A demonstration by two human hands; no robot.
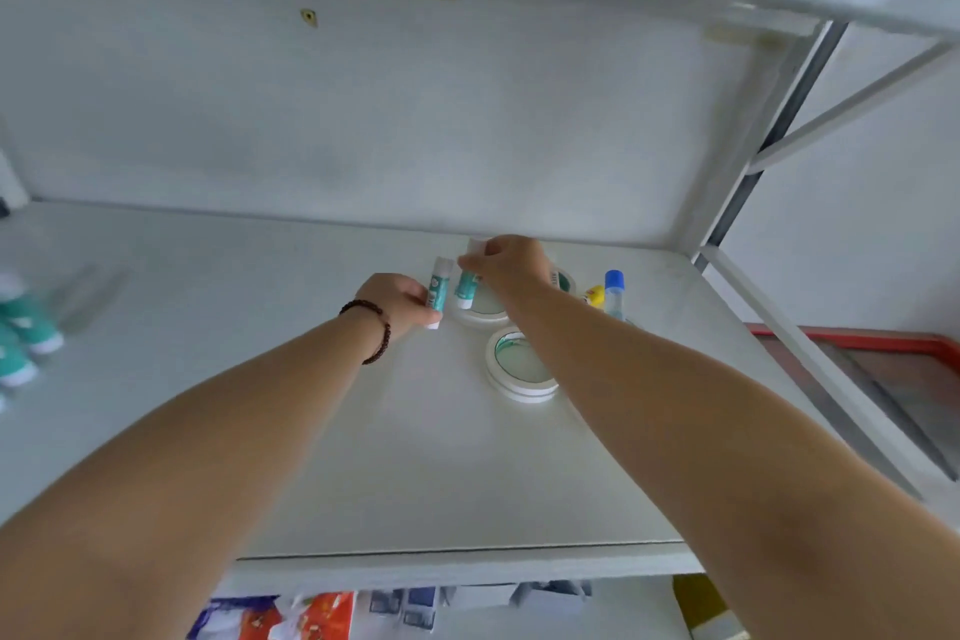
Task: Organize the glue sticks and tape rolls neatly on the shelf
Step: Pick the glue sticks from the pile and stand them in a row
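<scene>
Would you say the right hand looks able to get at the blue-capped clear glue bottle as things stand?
Probably not right away: the right hand is closed on a teal-and-white glue stick. The blue-capped clear glue bottle stands just to its right with nothing between, so once freed it likely could.

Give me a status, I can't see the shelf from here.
Left hand holding one glue stick, right hand holding another. Tape rolls flat beside them. Nothing blocking.

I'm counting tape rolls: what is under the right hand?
Under the right hand a white tape roll lies flat on the shelf. The forearm covers its right side, so anything beyond cannot be seen.
</scene>
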